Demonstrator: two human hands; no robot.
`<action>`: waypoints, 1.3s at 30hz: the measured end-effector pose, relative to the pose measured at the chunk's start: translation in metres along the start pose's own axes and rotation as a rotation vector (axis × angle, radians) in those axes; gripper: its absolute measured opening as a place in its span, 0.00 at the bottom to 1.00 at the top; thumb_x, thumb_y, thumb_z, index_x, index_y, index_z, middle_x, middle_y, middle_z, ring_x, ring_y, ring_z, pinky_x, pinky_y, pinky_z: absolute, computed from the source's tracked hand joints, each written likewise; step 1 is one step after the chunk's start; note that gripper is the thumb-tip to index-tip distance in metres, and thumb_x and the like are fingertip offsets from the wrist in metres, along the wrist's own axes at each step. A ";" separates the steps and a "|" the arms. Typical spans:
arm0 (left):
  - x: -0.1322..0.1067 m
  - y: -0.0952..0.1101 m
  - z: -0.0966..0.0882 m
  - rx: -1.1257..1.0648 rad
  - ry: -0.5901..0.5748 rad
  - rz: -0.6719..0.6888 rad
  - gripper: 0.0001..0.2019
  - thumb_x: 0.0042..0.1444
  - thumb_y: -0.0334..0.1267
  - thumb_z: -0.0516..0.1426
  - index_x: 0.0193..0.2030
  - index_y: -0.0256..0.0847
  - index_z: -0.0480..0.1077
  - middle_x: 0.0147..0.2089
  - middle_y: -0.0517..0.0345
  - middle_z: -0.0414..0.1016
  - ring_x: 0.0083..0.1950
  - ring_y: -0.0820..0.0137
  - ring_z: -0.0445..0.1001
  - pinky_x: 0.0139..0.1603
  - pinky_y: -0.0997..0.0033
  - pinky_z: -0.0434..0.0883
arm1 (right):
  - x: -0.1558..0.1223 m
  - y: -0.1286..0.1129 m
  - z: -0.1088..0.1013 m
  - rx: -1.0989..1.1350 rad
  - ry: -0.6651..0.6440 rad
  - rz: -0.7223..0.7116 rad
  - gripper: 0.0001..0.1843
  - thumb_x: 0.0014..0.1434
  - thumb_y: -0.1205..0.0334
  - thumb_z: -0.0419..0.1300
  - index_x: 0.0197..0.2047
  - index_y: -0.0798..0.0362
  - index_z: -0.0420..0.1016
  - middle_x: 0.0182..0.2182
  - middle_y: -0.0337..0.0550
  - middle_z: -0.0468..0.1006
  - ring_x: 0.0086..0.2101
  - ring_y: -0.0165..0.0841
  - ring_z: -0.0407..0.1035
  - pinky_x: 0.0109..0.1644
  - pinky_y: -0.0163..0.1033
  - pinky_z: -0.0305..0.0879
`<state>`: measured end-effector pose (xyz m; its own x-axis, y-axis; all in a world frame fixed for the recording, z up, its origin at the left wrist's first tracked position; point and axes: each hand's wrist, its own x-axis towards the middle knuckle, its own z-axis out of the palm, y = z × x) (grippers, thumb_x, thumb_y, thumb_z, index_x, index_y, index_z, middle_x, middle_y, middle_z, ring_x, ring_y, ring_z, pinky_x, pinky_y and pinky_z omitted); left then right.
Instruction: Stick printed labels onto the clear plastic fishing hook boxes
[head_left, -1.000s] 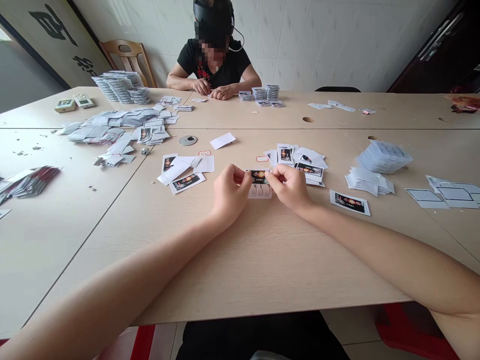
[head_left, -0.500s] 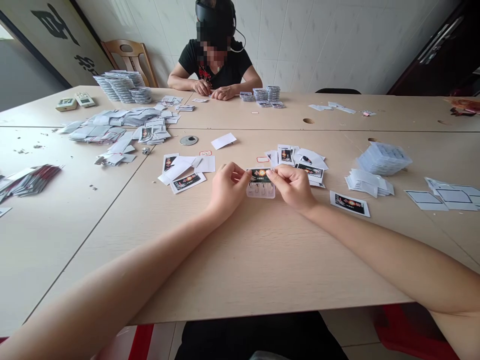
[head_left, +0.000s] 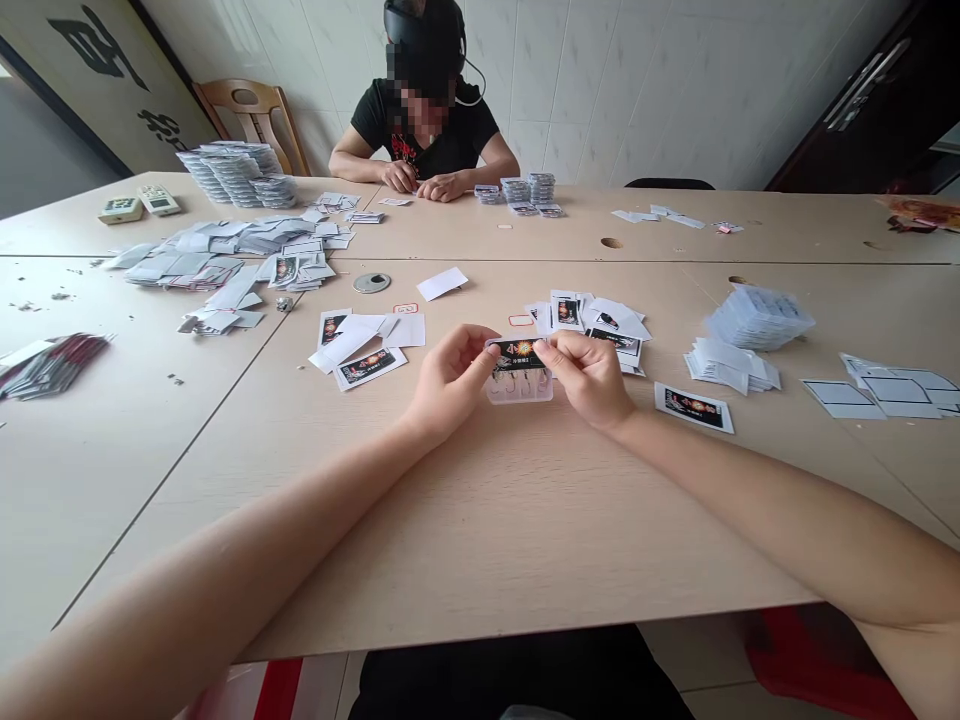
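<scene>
Both my hands pinch a small clear plastic packet (head_left: 518, 378) with a dark printed card at its top and hooks inside, held just above the light wooden table (head_left: 480, 520). My left hand (head_left: 448, 380) grips its left end, fingers curled. My right hand (head_left: 589, 375) grips its right end the same way. Just behind the packet lies a loose heap of printed cards and white slips (head_left: 600, 322). More cards (head_left: 364, 345) lie to the left of my left hand.
Stacks of clear packets (head_left: 754, 320) and a single printed card (head_left: 694, 408) lie to my right. Large piles of slips (head_left: 225, 255) and stacked packets (head_left: 232, 172) fill the far left. Another person (head_left: 427, 120) sits across the table, hands on small items.
The packet has tilted up towards me, so its clear lower part with the hooks shows more fully. My hands have stayed in nearly the same place.
</scene>
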<state>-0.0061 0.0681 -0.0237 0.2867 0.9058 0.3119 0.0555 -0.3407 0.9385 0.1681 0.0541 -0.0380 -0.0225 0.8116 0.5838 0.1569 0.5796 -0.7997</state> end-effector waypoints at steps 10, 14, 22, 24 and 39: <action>0.001 0.002 0.000 0.108 -0.169 -0.077 0.20 0.56 0.51 0.55 0.23 0.37 0.61 0.22 0.64 0.56 0.25 0.78 0.55 0.25 0.76 0.54 | -0.006 -0.007 0.005 -0.016 -0.179 -0.064 0.26 0.60 0.66 0.57 0.18 0.53 0.45 0.18 0.33 0.49 0.21 0.25 0.46 0.26 0.36 0.44; 0.003 0.002 -0.003 -0.036 -0.222 -0.143 0.20 0.58 0.53 0.52 0.26 0.38 0.65 0.25 0.61 0.64 0.28 0.74 0.63 0.29 0.74 0.61 | -0.004 -0.007 0.003 0.030 -0.157 0.024 0.27 0.60 0.61 0.57 0.17 0.53 0.44 0.18 0.33 0.48 0.21 0.25 0.45 0.26 0.37 0.44; 0.007 -0.004 -0.009 0.092 -0.132 -0.156 0.25 0.58 0.57 0.50 0.23 0.37 0.68 0.20 0.59 0.63 0.23 0.75 0.60 0.25 0.73 0.60 | 0.000 -0.003 -0.004 0.104 -0.043 0.132 0.29 0.59 0.57 0.59 0.18 0.53 0.42 0.17 0.32 0.45 0.22 0.25 0.42 0.26 0.36 0.42; 0.007 -0.004 -0.008 0.054 -0.138 -0.165 0.25 0.58 0.57 0.49 0.25 0.37 0.69 0.22 0.58 0.66 0.24 0.74 0.62 0.26 0.73 0.62 | -0.001 -0.003 -0.004 0.098 -0.042 0.108 0.29 0.59 0.59 0.59 0.18 0.53 0.42 0.17 0.32 0.45 0.22 0.25 0.42 0.26 0.36 0.43; 0.006 0.000 -0.007 -0.002 -0.298 -0.109 0.15 0.57 0.48 0.56 0.40 0.36 0.71 0.31 0.58 0.72 0.30 0.75 0.68 0.30 0.76 0.65 | -0.007 -0.009 -0.001 0.246 -0.094 0.193 0.23 0.55 0.54 0.63 0.26 0.50 0.50 0.22 0.32 0.53 0.22 0.25 0.52 0.23 0.33 0.54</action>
<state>-0.0110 0.0756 -0.0209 0.5464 0.8235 0.1526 0.1000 -0.2450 0.9644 0.1675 0.0434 -0.0347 -0.1085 0.9048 0.4117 -0.0757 0.4054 -0.9110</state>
